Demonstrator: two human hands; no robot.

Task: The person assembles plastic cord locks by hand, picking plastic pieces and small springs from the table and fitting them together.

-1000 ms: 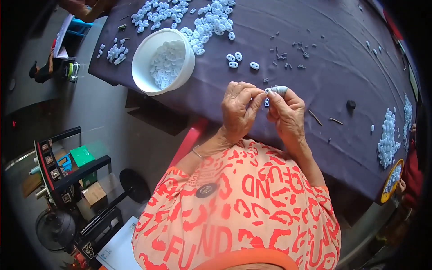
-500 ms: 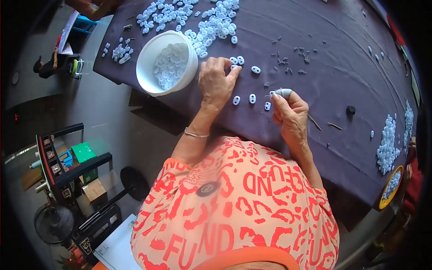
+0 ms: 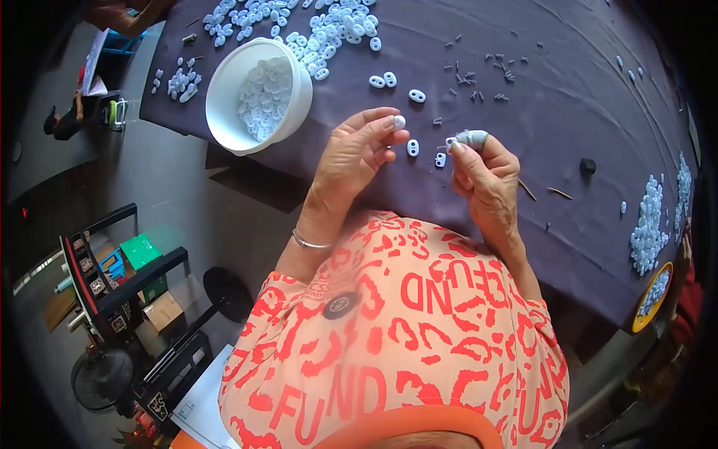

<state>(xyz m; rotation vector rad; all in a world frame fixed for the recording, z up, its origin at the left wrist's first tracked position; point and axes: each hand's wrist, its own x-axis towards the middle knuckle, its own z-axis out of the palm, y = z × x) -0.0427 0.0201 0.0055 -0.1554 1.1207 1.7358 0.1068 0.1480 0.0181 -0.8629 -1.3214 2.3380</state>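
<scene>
My left hand (image 3: 357, 150) pinches a small white oval plastic piece (image 3: 399, 122) between thumb and forefinger, lifted just above the cloth. My right hand (image 3: 486, 161), with grey tape round its forefinger, grips a small white plastic part (image 3: 450, 141) with a thin bit sticking out; its exact shape is too small to tell. Between the hands lie a white two-hole oval piece (image 3: 413, 148) and, close to my right fingertips, another two-hole piece (image 3: 440, 160). Beyond them sit a loose oval piece (image 3: 416, 96) and a pair of the same pieces (image 3: 383, 80).
A white tub (image 3: 299, 105) holds many white pieces, with a heap of ovals (image 3: 340, 34) behind it. Small dark spring-like bits (image 3: 467, 78) are scattered on the dark cloth (image 3: 583, 135). At right are a dark lump (image 3: 588, 166), thin sticks (image 3: 559, 193) and a yellow-rimmed tray (image 3: 638, 323).
My left hand has drawn nearer, away from the far pieces, and now holds an oval piece up beside my right hand. My right hand keeps its grip on the small white part.
</scene>
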